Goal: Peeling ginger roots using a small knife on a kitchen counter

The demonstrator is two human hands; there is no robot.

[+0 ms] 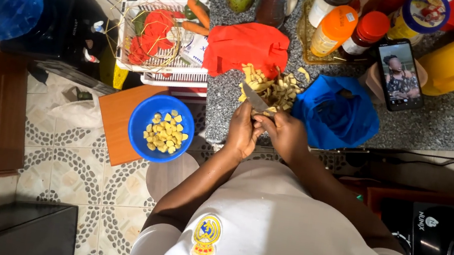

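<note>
My left hand (242,134) grips a knife (255,98), blade angled up-left. My right hand (284,134) pinches a small pale piece (269,111) against the blade, over the counter (414,126) edge. Just beyond: peel pile (273,87). Left, lower: blue bowl (144,112) of yellow chunks (165,132). Right: blue bag (337,113). Farther: red cloth (246,45), phone (400,74), bottles (333,30).

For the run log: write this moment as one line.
left hand: holds knife | right hand: grips small piece, unclear | peelings on counter | blue bowl: yellow chunks
</note>
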